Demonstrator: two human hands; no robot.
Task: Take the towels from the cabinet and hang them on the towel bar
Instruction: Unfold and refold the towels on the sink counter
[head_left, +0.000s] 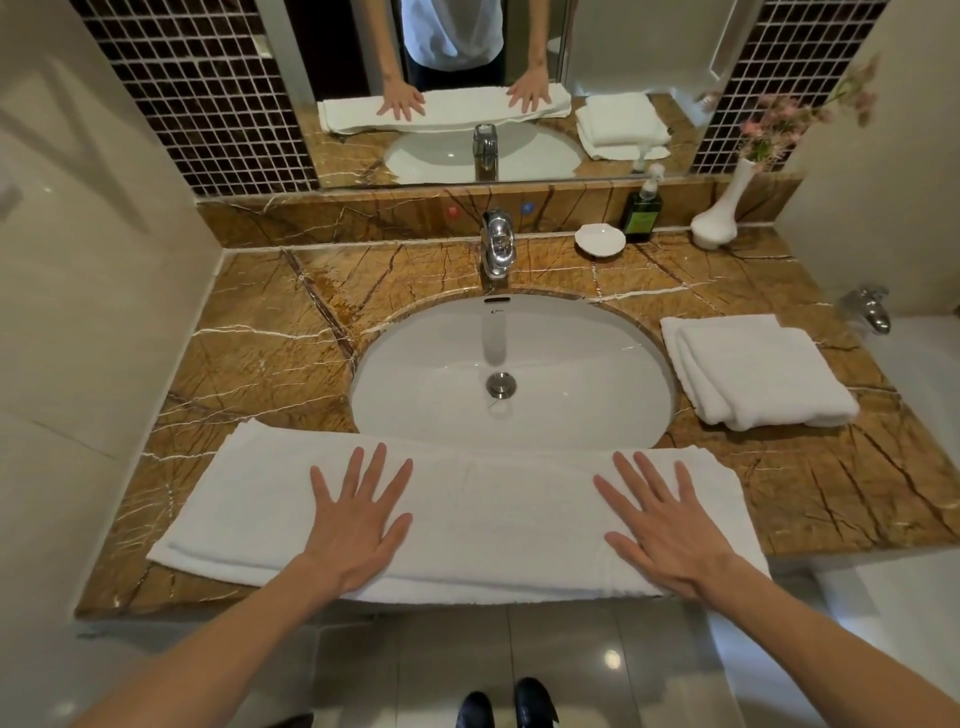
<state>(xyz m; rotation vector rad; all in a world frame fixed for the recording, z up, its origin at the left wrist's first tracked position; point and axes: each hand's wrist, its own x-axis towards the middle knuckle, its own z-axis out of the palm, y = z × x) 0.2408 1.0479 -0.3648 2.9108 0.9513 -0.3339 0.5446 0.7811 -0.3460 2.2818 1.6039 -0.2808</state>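
Fingers of my left hand (358, 525) and right hand (670, 530) lie spread flat, gripping nothing, on the long folded towel (493, 525) along the counter (270, 338) front edge, so I'd smooth outward evenly before lifting it, though no towel bar shows.

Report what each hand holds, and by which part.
Nothing is gripped. Left hand and right hand lie flat, fingers spread, on top of the long towel.
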